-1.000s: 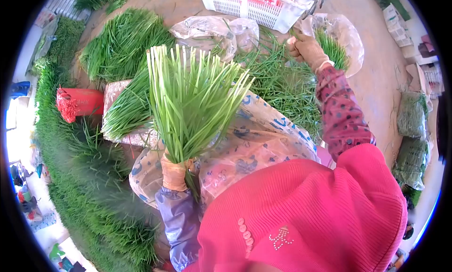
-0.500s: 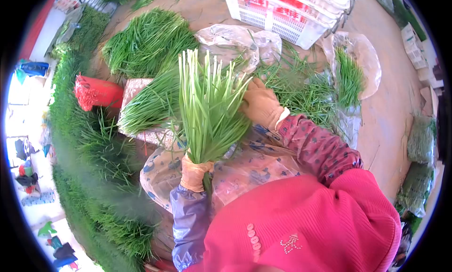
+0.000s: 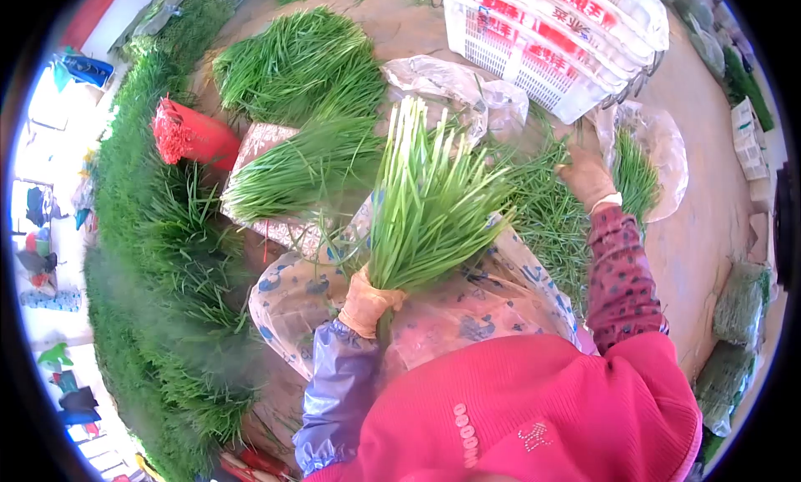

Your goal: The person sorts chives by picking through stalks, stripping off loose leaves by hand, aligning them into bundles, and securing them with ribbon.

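Note:
My left hand [image 3: 367, 303], in a tan glove, is closed around the lower part of a bunch of chives [image 3: 430, 203]. The bunch stands over my lap, pale stem ends pointing up and away from me, leaves fanning to the right. My right hand [image 3: 586, 178], also gloved, is off to the right above loose green leaves [image 3: 542, 219], its fingers apart and nothing visible in them. A plastic apron [image 3: 450, 311] with blue prints covers my lap. Left of the bunch, more chives [image 3: 300, 169] lie on a patterned board [image 3: 265, 142].
A large chive pile [image 3: 300, 65] lies ahead. Stacked white crates [image 3: 534, 52] stand at the far right, near crumpled plastic [image 3: 442, 82]. An open clear bag [image 3: 672, 161] holds chives. Red ties [image 3: 196, 136] sit at left, beside a long bank of chives [image 3: 158, 315].
My right hand has left the side of the bunch and moved right, over the loose leaves. My left hand still holds the chives. The whole view has shifted slightly.

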Motion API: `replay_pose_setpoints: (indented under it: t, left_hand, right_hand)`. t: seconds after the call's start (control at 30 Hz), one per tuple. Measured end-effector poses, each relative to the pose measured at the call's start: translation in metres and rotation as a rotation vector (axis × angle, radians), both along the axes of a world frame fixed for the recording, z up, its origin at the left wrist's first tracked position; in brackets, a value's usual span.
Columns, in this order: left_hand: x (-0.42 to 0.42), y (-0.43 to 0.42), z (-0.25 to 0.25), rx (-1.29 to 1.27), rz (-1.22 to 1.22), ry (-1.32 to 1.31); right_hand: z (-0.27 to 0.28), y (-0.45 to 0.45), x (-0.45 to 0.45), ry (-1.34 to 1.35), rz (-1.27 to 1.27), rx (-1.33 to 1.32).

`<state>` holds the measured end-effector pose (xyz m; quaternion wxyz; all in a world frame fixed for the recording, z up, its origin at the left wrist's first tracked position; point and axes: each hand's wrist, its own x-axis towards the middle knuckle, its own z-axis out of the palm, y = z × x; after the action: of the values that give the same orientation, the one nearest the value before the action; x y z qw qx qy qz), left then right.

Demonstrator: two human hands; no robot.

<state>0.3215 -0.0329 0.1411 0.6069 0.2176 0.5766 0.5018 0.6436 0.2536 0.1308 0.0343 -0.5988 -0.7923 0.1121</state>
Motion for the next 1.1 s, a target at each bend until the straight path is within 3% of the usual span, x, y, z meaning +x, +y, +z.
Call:
replay_pose_setpoints:
  t: [0.03,0.1,0.17,0.27,0.33,0.47,0.53,0.63,0.7,0.73,0.77,0.83,0.87,1.0,1.07,1.1]
  left_hand:
    - [0.0,0.002,-0.003,0.01,0.009,-0.012]
    - [-0.001,0.003,-0.008,-0.005,-0.019,-0.025]
    - [0.002,0.008,0.0,-0.038,-0.023,-0.009]
    - [0.002,0.007,0.001,-0.011,-0.073,0.051]
    - [0.001,0.005,0.009,-0.017,-0.139,0.09]
    - [-0.01,-0.008,0.005,-0.075,-0.196,-0.025]
    - [-0.012,-0.013,-0.002,-0.01,-0.214,-0.219]
    - [-0.011,-0.013,0.012,-0.044,-0.224,-0.162]
    - [-0.009,-0.007,0.019,-0.11,-0.274,0.004]
    - [-0.009,-0.007,0.017,-0.119,-0.279,-0.003]
    - [-0.011,-0.008,0.013,-0.082,-0.262,-0.094]
    - [-0.011,-0.008,0.009,-0.038,-0.24,-0.204]
    - [-0.01,-0.006,0.008,-0.045,-0.249,-0.203]
    - [-0.011,-0.008,0.0,-0.065,-0.252,-0.18]
    - [-0.011,-0.006,-0.001,-0.152,-0.296,0.007]
    - [-0.009,-0.006,-0.001,-0.17,-0.327,0.014]
  right_hand:
    - [0.032,-0.021,-0.025,0.035,0.059,0.113]
    - [0.057,-0.042,-0.054,0.54,0.279,0.027]
    - [0.064,-0.068,-0.092,0.409,0.497,0.165]
    - [0.04,-0.086,-0.143,0.357,0.445,0.255]
    - [0.038,-0.089,-0.151,0.418,0.538,-0.006]
    - [0.02,-0.071,-0.147,0.265,0.328,-0.241]
    - [0.013,-0.048,-0.119,0.792,-0.031,-0.494]
    - [-0.022,-0.002,-0.047,0.659,0.375,0.307]
    - [0.008,0.015,-0.012,1.08,0.005,0.075]
    - [0.019,0.018,-0.004,1.511,-0.448,-0.387]
    - [0.029,0.015,-0.001,1.508,-0.459,-0.39]
    - [0.059,0.005,-0.006,1.181,-0.372,-0.295]
    - [0.077,-0.005,-0.013,1.184,-0.383,-0.295]
    - [0.101,-0.044,-0.067,1.007,0.078,-0.72]
    - [0.077,-0.058,-0.108,0.731,0.285,-0.198]
    - [0.07,-0.06,-0.122,0.667,0.289,-0.229]
